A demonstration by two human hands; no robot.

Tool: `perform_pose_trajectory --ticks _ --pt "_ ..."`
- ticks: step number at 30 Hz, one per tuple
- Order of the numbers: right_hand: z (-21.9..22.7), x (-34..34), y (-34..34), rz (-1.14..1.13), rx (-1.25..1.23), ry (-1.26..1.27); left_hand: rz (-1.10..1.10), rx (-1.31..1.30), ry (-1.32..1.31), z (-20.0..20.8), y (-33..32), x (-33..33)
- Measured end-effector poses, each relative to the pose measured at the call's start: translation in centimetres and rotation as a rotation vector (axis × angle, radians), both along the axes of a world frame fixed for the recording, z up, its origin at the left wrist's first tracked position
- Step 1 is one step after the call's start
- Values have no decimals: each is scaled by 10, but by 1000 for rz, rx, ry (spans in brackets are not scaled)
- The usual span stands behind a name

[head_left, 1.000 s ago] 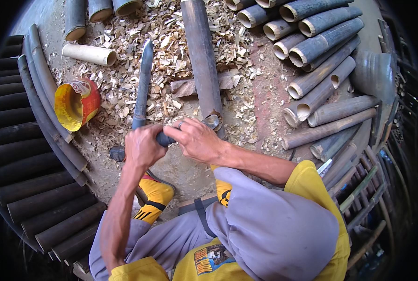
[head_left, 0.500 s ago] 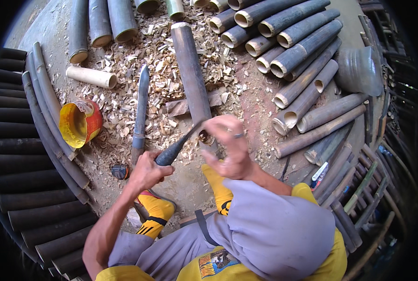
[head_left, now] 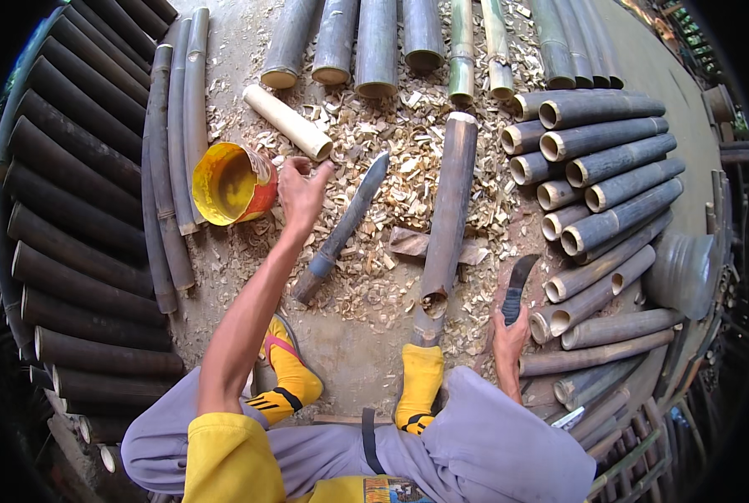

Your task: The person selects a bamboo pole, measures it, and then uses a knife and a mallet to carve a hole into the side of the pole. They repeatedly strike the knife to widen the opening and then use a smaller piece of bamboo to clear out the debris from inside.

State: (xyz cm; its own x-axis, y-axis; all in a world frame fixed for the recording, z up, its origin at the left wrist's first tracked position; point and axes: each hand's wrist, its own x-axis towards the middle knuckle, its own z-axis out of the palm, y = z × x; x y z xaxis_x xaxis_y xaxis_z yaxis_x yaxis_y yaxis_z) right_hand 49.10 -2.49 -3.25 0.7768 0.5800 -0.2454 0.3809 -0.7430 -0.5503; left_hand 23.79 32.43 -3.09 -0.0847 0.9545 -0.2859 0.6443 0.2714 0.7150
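Note:
Stretched far forward, my left hand [head_left: 300, 194] is beside the red and yellow bucket [head_left: 225, 184]. Its fingers are bent but apart, just below the near end of a pale peeled bamboo tube [head_left: 289, 122]; I see nothing between them. My right hand [head_left: 509, 337] is wrapped round the black handle of a curved knife [head_left: 521, 277], blade pointing away from me. Between my hands, a dark bamboo tube [head_left: 450, 197] rests across a wooden block [head_left: 408, 243], its near end close to my yellow-socked foot [head_left: 418, 381]. A big blade-shaped tool [head_left: 345, 222] lies on the shavings.
Wood shavings [head_left: 391, 126] cover the ground ahead. Dark bamboo tubes [head_left: 613, 155] are stacked at the right, others [head_left: 335, 42] lie at the far side. A long row of dark tubes [head_left: 81, 226] lines the left. A large clear plastic container [head_left: 680, 277] is at the right.
The knife has gone from my left hand to my right, which has moved out to the right. My left hand has reached forward to the peeled tube and bucket. The view has shifted.

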Motion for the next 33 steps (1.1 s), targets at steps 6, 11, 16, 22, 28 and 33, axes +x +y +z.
perform_pose_trajectory --ticks 6,11,16,22,28,33 --pt "-34 7 -24 -85 -137 39 326 -159 -177 -66 73 -3" --pt "2 -7 -36 0 -42 -132 435 -357 -643 -32 65 -5" --pt "49 -8 -42 -113 160 502 42 -578 -1427 6 -39 -9" --pt "95 -57 -4 6 432 1003 -344 -569 -1376 66 -160 30" --pt "126 -83 21 126 701 1397 -628 -559 -1196 109 -193 32" --pt "104 -88 5 266 744 601 -66 -245 -1378 94 -166 19"
